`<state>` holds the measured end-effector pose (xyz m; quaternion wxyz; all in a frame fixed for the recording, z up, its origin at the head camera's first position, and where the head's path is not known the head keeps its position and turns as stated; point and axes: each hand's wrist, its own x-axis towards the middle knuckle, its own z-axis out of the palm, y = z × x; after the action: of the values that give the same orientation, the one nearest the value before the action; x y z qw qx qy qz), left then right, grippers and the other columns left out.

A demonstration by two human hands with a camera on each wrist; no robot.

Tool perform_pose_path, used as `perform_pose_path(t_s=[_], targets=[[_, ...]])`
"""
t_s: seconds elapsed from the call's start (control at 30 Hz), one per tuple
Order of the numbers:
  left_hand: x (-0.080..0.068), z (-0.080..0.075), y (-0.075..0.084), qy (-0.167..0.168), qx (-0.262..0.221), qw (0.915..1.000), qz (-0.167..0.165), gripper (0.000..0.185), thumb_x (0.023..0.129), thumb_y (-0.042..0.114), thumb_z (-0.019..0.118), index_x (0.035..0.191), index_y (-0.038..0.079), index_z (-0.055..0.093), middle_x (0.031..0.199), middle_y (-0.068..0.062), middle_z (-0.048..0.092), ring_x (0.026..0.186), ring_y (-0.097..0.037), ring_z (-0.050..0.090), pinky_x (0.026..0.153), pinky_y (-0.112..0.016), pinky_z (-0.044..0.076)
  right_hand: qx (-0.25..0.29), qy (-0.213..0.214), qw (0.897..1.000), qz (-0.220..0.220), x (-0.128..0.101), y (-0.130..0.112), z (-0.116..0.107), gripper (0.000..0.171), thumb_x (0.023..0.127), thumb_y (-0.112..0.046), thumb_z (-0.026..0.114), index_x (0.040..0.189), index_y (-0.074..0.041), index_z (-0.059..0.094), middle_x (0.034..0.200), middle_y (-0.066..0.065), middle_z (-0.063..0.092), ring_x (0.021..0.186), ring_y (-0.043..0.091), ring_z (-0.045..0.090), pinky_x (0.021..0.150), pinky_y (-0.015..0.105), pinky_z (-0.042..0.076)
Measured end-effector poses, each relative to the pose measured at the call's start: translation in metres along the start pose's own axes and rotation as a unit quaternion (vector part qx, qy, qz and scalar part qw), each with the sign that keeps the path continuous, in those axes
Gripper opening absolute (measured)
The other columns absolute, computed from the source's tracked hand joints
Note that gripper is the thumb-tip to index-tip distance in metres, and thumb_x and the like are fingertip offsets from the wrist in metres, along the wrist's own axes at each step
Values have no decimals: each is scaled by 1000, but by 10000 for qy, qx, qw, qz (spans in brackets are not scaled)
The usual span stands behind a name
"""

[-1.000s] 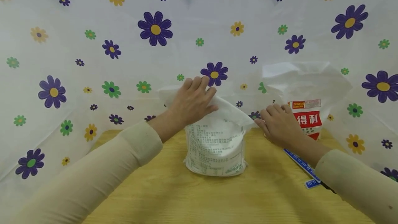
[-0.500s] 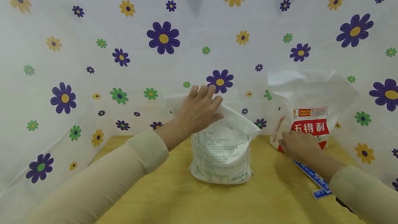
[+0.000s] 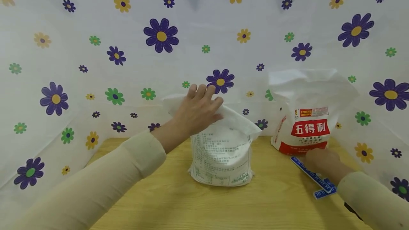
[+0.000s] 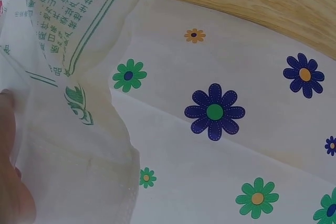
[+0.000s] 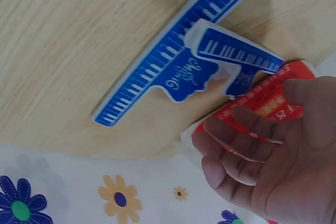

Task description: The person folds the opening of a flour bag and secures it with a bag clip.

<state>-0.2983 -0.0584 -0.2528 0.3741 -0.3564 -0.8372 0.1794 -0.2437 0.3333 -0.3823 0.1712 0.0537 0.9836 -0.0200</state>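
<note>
My left hand (image 3: 198, 111) lies flat with straight fingers on the folded-over top of a white printed bag (image 3: 220, 155) that stands upright mid-table. The left wrist view shows the bag's printed side (image 4: 68, 51) close up, with my palm (image 4: 10, 187) at its edge. My right hand (image 3: 319, 159) hovers at the far end of a blue piano-key bag clip (image 3: 311, 176) on the right. In the right wrist view its fingers (image 5: 247, 145) are loosely curled and hold nothing, just beside the clip (image 5: 173, 72).
A second white bag with a red label (image 3: 308, 127) stands behind the clip; its red bottom edge (image 5: 268, 98) is next to my right hand. The wooden table (image 3: 179, 205) is bordered by a flowered white sheet (image 3: 96, 63) at the back and sides.
My right hand left the white bag's right corner and moved right and toward me, down to the blue clip. My left hand stays on the fold.
</note>
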Motion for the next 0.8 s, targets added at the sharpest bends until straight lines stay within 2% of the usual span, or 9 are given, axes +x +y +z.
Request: perform_pose_path(t_s=[0.07,0.17,0.43,0.63,0.8], targets=[[0,0,0,11,31,10000,-41,45,94,58,58,112,17,61,111,-10,52,101,-30,42,89,-46,29,150,-48,9999,4,1,4,4,33,101,-31,50,89,-2,59,72,8,57,63,21,57,58,32,47],[1,0,0,-52,60,9999,-109,45,94,59,57,113,18,61,113,-10,54,101,-30,45,91,-47,32,68,-107,9999,-68,3,8,9,35,102,-33,48,90,-2,59,72,8,57,63,22,58,61,36,47],[1,0,2,-282,136,9993,-207,48,94,61,55,116,19,60,116,-10,56,104,-32,50,96,-50,36,-31,-183,9998,-118,8,11,21,38,99,-36,58,96,1,60,73,8,57,66,22,58,68,42,47],[-1,2,0,-344,205,9990,-217,48,94,61,54,117,19,60,115,-10,55,104,-31,48,95,-50,34,-222,119,9972,-709,8,6,18,25,97,-26,61,91,-2,62,73,6,56,64,20,56,63,40,51],[0,3,0,-345,158,9991,-174,47,95,60,54,117,19,60,115,-9,55,105,-29,48,95,-49,33,-126,226,9946,-1009,6,4,14,31,97,-23,63,104,6,57,76,7,56,66,19,57,66,40,54]])
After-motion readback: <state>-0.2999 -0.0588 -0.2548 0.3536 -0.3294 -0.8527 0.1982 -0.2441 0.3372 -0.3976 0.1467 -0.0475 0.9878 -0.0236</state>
